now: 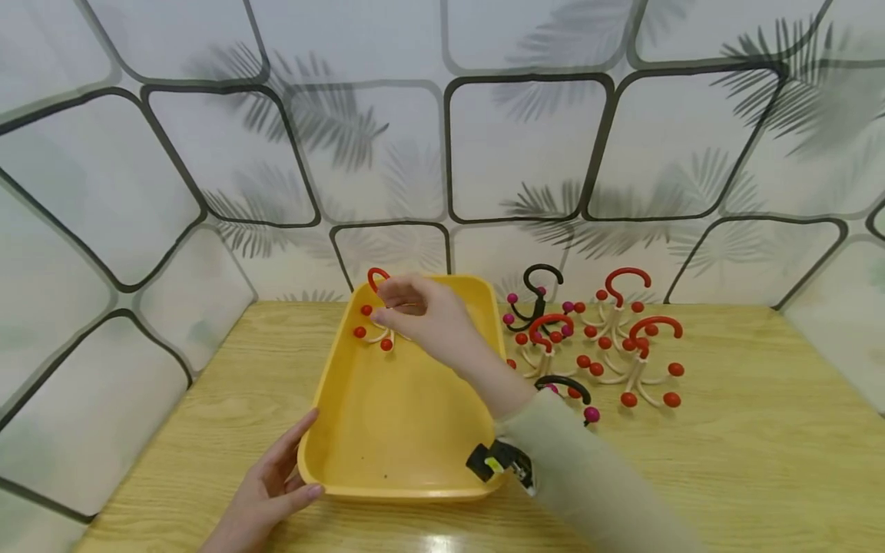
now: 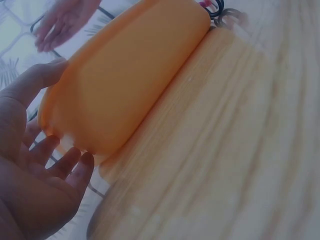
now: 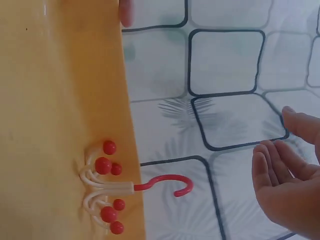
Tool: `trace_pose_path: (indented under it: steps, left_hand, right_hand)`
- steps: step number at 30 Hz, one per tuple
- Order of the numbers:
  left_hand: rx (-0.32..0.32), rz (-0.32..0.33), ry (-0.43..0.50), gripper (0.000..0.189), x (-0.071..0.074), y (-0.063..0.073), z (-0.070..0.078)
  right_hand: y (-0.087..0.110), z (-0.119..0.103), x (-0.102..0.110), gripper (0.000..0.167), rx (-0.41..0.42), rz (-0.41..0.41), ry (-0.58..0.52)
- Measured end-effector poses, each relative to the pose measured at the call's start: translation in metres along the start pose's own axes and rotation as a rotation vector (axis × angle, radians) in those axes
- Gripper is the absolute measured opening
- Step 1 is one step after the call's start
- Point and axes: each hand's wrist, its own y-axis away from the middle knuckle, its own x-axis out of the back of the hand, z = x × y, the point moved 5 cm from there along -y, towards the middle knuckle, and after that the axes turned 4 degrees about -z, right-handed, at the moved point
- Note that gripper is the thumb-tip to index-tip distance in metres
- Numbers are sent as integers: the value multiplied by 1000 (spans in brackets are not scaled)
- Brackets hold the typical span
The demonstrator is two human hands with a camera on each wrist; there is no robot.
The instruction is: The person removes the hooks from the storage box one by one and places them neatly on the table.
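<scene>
A cream multi-arm hanger (image 3: 117, 188) with red ball tips and a red hook stands in the far left part of the yellow tray (image 1: 401, 430). My right hand (image 1: 432, 319) is above it in the head view and covers part of it. Seen from the right wrist, that hand (image 3: 287, 175) is apart from the hook, its fingers loosely bent round nothing. At the tray's near left corner, my left hand (image 1: 266, 488) holds the edge between thumb and fingers. In the left wrist view its thumb (image 2: 42, 77) lies at the rim.
Right of the tray stand several similar hangers: cream ones with red hooks (image 1: 636, 376), and black ones (image 1: 539, 307) with magenta balls. The tray and hangers are on a wood-grain table (image 1: 747, 445). A patterned wall covering (image 1: 525, 153) rises behind and at both sides.
</scene>
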Motion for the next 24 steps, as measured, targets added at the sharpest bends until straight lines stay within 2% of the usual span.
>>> trace_pose_path:
  steps: [3,5,8,11,14,18,24]
  left_hand:
    - [0,-1,6,75,0,0,-1]
    - [-2,2,7,75,0,0,-1]
    - [-7,1,4,75,0,0,-1]
    - [-8,3,2,75,0,0,-1]
    - [-12,3,2,76,0,-1,-1]
    - [-32,-8,0,75,1,-1,0]
    - [-53,-35,0,75,0,-1,0]
  right_hand:
    - [-16,15,0,31,-59,62,-103]
    - [-24,27,2,25,-107,139,-139]
    - [-32,46,4,17,-209,248,-124]
    - [-39,66,3,14,-303,305,-76]
    - [-46,81,0,20,-331,303,-70]
    - [-57,96,-8,31,-319,244,-55]
    - [-69,112,-22,43,-281,101,107]
